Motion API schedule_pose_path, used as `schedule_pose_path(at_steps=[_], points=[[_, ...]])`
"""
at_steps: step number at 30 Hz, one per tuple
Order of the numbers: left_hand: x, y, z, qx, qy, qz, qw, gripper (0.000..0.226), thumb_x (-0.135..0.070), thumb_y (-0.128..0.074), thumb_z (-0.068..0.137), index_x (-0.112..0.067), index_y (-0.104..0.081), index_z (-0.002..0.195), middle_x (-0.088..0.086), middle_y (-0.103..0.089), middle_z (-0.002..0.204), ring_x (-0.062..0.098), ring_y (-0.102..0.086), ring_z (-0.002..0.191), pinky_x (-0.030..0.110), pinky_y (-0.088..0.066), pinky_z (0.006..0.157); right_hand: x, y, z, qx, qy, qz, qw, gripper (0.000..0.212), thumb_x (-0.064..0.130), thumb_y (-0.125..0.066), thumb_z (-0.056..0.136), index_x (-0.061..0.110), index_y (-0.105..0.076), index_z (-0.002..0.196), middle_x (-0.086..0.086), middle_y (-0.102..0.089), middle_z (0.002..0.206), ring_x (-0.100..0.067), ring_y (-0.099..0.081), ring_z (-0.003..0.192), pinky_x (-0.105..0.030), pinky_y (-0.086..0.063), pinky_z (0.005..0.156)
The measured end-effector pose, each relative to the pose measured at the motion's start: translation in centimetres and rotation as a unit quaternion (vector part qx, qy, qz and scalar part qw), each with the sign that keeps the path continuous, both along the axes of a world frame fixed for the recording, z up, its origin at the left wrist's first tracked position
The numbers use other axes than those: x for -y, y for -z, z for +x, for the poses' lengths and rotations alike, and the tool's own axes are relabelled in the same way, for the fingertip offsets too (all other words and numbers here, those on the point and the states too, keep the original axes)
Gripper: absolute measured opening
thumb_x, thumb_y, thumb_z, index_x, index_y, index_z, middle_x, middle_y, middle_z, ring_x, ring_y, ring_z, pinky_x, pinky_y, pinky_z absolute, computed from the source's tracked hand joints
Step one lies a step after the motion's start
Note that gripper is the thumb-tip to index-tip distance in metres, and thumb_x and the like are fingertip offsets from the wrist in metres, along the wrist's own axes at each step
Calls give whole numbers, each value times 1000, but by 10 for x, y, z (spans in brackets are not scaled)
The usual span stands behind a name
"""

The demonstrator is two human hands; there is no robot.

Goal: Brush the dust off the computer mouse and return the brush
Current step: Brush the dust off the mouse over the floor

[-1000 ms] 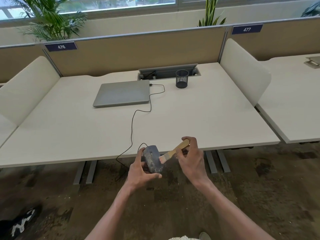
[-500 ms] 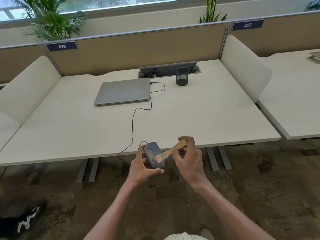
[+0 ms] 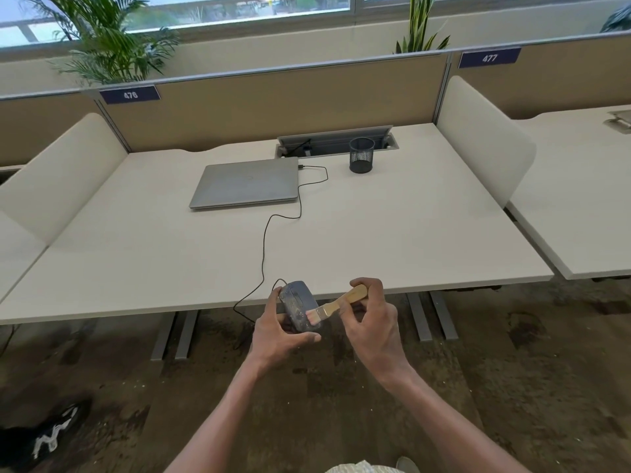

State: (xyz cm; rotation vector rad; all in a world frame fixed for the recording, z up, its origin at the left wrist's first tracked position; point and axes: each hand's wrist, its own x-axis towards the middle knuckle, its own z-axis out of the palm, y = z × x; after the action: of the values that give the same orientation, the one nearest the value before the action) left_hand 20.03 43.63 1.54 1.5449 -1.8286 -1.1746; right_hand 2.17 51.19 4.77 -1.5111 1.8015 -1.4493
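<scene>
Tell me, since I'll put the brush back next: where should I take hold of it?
Take the brush by its bare wooden handle, from the right, where the right hand holds it; the bristle end lies against the mouse.

Right hand (image 3: 374, 331) brushes held mouse (image 3: 297, 307) (dusty).
</scene>
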Motion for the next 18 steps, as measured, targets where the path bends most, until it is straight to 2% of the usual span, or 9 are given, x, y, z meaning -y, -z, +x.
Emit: schedule_pose_path(at_steps=[3, 5, 9, 12, 18], points=[[1, -1, 1, -1, -4, -1, 1000, 126, -30, -97, 55, -22, -21, 155, 13, -65, 125, -7, -56, 83, -1, -42, 61, -3, 6, 2, -13, -8, 11, 1000, 35, 12, -69, 93, 18, -45, 118, 8, -65, 81, -10, -68, 71, -31, -58, 57], [0, -1, 2, 0, -5, -5, 1000, 124, -27, -97, 55, -20, -23, 154, 13, -65, 126, -13, -52, 82, -3, -42, 61, -5, 10, 1, -23, -11, 15, 1000, 35, 12, -68, 93, 18, -44, 118, 6, -65, 80, -12, -68, 68, -35, -57, 54], [-2, -1, 3, 3, -6, -6, 1000, 123, -27, -97, 55, -19, -24, 153, 16, -66, 123, -14, -51, 80, -5, -39, 59, -9, 8, -1, -10, -8, 9, 1000, 35, 10, -68, 93, 17, -45, 118, 10, -64, 79, -9, -67, 74, -29, -58, 55], [-3, -2, 2, 5, -6, -6, 1000, 124, -30, -97, 56, -20, -22, 154, 13, -66, 124, -5, -55, 84, -1, -40, 61, -8, 6, 1, -5, -27, 7, 1000, 34, 11, -68, 93, 19, -45, 117, 14, -63, 82, -3, -68, 78, -21, -58, 59], [-3, 1, 6, 2, -7, 0, 1000, 124, -30, -97, 55, -24, -22, 153, 5, -71, 103, -11, -59, 77, -4, -41, 60, -14, 15, -6, -29, -22, 32, 999, 26, 14, -65, 96, 16, -47, 115, 5, -65, 75, -13, -65, 63, -36, -54, 50]])
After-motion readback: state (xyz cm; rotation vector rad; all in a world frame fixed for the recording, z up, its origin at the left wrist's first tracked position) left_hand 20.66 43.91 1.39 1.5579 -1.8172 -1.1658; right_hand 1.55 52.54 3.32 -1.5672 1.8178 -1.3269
